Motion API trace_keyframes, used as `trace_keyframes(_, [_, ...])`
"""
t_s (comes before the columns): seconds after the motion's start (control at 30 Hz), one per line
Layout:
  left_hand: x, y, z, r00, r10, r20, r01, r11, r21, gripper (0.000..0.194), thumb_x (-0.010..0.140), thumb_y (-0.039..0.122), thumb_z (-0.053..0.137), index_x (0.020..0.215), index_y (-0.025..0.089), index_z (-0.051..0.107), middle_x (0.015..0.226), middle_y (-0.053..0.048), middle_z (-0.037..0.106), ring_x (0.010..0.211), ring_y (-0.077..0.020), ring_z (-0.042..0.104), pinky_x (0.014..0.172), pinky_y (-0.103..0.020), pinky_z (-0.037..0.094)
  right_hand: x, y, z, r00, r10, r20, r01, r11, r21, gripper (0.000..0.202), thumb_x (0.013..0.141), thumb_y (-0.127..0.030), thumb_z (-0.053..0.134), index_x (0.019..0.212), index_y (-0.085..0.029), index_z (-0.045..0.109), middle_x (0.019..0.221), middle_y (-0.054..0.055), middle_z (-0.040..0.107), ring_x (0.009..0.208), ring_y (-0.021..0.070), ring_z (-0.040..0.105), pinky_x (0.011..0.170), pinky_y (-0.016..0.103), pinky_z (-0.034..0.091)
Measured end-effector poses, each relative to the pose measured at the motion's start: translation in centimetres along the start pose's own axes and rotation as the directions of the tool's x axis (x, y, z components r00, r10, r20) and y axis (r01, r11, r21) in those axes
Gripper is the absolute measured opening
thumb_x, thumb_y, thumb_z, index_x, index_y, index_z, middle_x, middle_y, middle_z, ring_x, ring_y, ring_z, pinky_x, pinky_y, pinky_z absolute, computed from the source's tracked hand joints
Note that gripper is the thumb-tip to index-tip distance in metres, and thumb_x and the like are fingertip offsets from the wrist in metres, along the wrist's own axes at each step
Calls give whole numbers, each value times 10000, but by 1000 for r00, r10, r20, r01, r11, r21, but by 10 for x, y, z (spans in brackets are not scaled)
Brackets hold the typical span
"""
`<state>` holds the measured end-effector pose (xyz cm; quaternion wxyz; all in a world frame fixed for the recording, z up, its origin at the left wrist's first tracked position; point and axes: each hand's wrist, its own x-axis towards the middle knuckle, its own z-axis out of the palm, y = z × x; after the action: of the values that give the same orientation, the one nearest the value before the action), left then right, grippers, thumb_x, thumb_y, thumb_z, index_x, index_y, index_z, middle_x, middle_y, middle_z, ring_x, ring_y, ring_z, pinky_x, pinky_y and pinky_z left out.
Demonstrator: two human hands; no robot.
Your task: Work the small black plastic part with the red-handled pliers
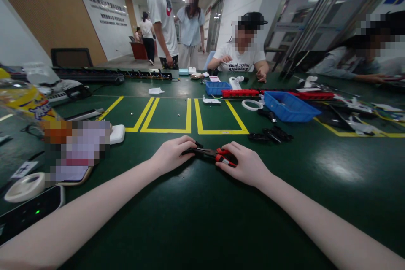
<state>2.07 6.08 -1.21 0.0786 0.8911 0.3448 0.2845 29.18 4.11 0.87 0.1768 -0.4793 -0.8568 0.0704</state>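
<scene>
Above the green table, my right hand (246,163) is closed around the red and black handles of a pair of pliers (206,152). The jaws point left and reach my left hand (171,154). Pinched in the left fingers is a small black part (189,151), its shape mostly hidden by the fingers. Jaws and black part meet or overlap; whether the jaws grip it I cannot tell. Farther right lies a heap of similar black parts (274,134).
Behind the hands are yellow tape outlines (166,130) and a blue bin (289,107). A drink bottle (33,107), a phone (80,156), a tape roll (25,187) and a black device (31,211) crowd the left. A person (242,50) sits across the table.
</scene>
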Motion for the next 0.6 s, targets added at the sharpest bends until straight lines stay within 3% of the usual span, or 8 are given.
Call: trace_keyframes(0.6, [1,0,0,1000,14,22,-15,998,58,172,908,188,624,1080,189,617,1080,-48,667,968,-194,659,827,-341,570,0,1,-1,1000,2,24,-2,1000,-16,339,840,-487,612,1041,-213,616,999,75,654,883,236,642,691,346,520])
